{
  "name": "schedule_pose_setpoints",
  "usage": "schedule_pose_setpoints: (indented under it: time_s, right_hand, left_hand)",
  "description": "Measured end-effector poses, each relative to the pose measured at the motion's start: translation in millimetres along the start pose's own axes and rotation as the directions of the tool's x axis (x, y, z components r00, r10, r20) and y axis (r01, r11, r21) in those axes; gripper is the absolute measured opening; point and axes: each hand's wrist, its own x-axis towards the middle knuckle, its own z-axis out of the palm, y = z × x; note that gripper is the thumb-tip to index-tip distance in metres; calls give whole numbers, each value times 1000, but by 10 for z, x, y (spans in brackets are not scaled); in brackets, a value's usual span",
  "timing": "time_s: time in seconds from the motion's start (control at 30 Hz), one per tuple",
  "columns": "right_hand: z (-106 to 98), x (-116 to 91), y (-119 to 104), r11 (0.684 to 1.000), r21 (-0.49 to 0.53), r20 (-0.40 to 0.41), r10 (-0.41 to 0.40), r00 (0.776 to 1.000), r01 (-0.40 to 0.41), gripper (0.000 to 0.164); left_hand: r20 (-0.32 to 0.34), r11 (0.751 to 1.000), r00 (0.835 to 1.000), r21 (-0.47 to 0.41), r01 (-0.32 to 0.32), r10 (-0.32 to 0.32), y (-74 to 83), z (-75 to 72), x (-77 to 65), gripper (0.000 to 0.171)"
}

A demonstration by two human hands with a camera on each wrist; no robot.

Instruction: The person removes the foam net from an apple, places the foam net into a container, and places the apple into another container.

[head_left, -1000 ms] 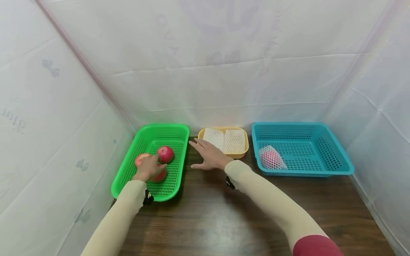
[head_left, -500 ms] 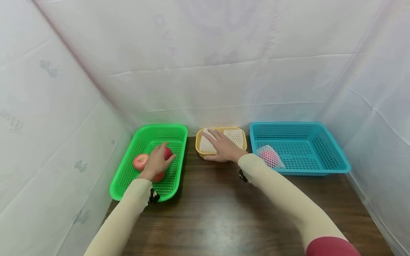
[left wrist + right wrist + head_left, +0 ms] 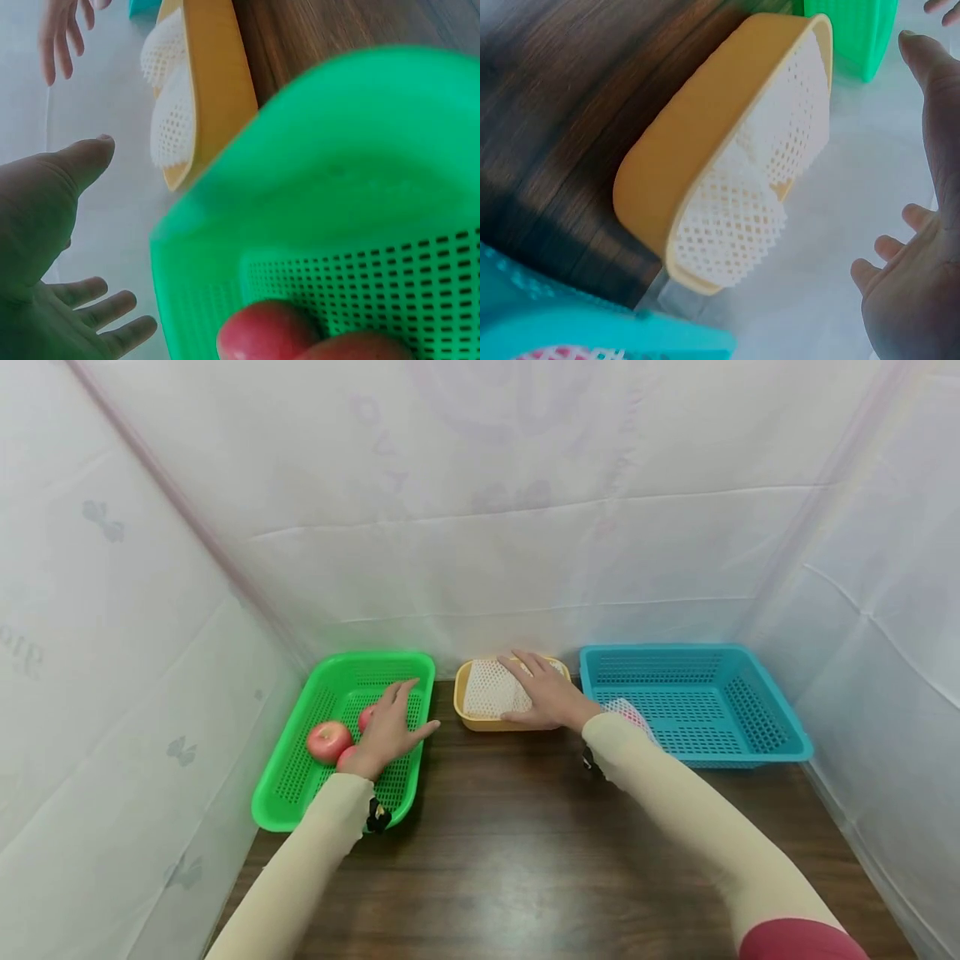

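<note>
My left hand (image 3: 386,735) is above the green basket (image 3: 276,817), fingers spread and holding nothing. Red apples (image 3: 328,742) lie in that basket, some partly covered by the hand. In the left wrist view the same hand (image 3: 45,225) hangs apart from two apples (image 3: 266,330). Over the yellow basket (image 3: 480,725) hovers my right hand (image 3: 553,697), its fingers extended and nothing held. White foam net sleeves (image 3: 491,687) fill this basket, and the right wrist view shows two groups of netting (image 3: 731,214) sticking above its rim.
A blue basket (image 3: 772,756) stands at the right, with a netted apple (image 3: 633,717) in its near left corner, partly behind my right sleeve. All baskets stand on a dark wooden table (image 3: 495,852). White sheeting (image 3: 480,560) walls the back and sides.
The left hand has shifted right over the green basket, spreading its fingers off the apples. My right hand has moved right, from the gap between the baskets to above the yellow basket.
</note>
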Motion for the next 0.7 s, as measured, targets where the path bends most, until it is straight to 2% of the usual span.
schedule_pose_setpoints:
  time_s: [0.3,0.47,0.7]
  right_hand:
    - [-32,-107,153,999,7,-13,43,999,-43,102]
    - [-73,-195,265,999,7,-7,51,999,-51,102]
    - [-175,-336,444,999,8,-13,50,999,-50,100]
  left_hand:
    - [16,1000,1000,-26,8,-7,184,99,49,90]
    - [10,1000,1000,-21,-14,14,283,176,93,90]
    - [-41,997,996,-5,-80,80,476,265,197,91]
